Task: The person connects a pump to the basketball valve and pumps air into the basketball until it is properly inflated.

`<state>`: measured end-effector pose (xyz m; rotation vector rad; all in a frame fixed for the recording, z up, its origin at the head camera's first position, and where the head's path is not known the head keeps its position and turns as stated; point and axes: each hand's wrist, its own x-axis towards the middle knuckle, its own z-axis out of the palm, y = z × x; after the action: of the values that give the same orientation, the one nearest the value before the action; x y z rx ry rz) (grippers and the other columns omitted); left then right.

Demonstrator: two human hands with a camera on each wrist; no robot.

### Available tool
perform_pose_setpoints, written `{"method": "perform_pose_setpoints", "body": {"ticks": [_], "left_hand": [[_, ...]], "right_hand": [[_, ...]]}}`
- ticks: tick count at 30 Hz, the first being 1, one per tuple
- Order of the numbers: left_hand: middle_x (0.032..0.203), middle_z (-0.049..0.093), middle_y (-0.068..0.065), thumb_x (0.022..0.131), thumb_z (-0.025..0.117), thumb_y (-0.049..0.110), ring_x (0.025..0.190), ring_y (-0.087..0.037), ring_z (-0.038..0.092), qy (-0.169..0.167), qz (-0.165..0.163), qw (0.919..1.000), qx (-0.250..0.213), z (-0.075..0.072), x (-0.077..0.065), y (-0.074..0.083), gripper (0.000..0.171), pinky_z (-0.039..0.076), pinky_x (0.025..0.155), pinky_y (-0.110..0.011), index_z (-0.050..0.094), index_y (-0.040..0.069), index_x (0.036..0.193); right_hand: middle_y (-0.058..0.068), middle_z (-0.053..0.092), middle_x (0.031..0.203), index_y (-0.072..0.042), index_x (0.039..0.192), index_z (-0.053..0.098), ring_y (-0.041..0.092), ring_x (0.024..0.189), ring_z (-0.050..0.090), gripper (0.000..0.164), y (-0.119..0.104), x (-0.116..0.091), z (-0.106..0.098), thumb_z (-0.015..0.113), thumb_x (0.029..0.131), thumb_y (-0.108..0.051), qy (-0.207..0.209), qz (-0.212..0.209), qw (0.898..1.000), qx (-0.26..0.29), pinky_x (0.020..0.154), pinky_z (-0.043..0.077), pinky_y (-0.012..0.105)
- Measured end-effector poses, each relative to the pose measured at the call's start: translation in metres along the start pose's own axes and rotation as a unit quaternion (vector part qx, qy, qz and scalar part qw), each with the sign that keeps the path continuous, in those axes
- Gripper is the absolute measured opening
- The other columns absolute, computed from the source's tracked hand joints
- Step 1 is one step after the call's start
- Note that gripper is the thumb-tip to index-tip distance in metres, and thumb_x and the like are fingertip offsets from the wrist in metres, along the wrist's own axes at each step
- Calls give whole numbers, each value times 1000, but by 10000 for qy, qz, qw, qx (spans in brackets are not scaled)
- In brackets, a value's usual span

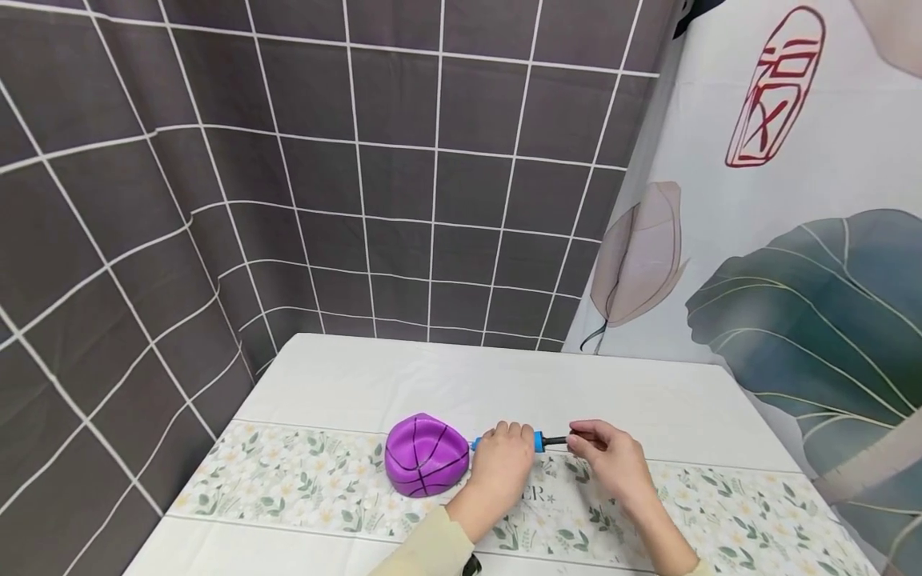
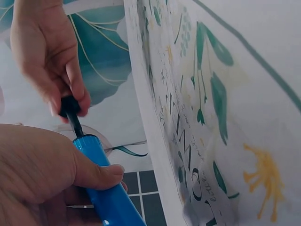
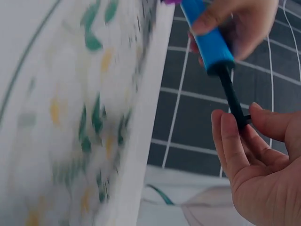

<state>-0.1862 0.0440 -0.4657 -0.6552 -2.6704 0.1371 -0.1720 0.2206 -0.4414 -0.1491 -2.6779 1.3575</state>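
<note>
A blue hand pump (image 2: 113, 202) with a black rod and handle lies across both hands. My left hand (image 1: 502, 462) grips its blue barrel, the thumb along the side in the left wrist view. The right hand (image 1: 611, 458) pinches the black handle (image 3: 242, 121) at the end of the rod, which shows partly drawn out of the barrel. At the pump's left end sits a purple ball (image 1: 425, 456) with black lines, its top caved in and soft-looking. The pump's tip meets the ball's right side in the head view.
The table (image 1: 432, 368) has a white cover with a flowered band running across it. Dark grey gridded cloth (image 1: 396, 176) hangs behind and to the left. A white curtain (image 1: 706, 240) with large painted leaves hangs at the right.
</note>
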Motion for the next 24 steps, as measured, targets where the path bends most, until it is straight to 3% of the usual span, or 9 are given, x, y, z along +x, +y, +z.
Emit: {"method": "perform_pose_setpoints", "body": {"ticks": [7,13,18,24], "left_hand": [[87,61,1,87,74,21,83,-14,58,-174,-14,9998,29,0,1,1,23,55,74,-24,63,13,106],[87,62,1,85,76,20,83,-14,58,-109,-41,9999,-25,-2,1,0,25,55,74,-25,64,12,106],[87,62,1,86,75,19,82,-13,58,-80,-14,10000,-35,-2,2,1,24,55,72,-25,64,12,106],[85,61,1,86,76,20,81,-13,58,32,3,10000,33,-1,2,2,22,55,71,-25,66,11,104]], "right_hand": [[13,74,111,0,131,63,23,98,74,39,8,1,-33,67,98,-20,-82,432,9990,95,85,60,36],[13,73,116,-2,135,61,15,97,73,42,14,1,-52,64,101,-24,27,603,9981,125,84,60,29],[15,73,115,-1,133,62,17,97,74,39,15,0,-46,64,101,-23,228,452,9987,28,83,60,28],[12,75,106,-2,126,66,19,93,73,31,8,-3,-21,66,99,-16,271,77,9993,-229,74,57,21]]}}
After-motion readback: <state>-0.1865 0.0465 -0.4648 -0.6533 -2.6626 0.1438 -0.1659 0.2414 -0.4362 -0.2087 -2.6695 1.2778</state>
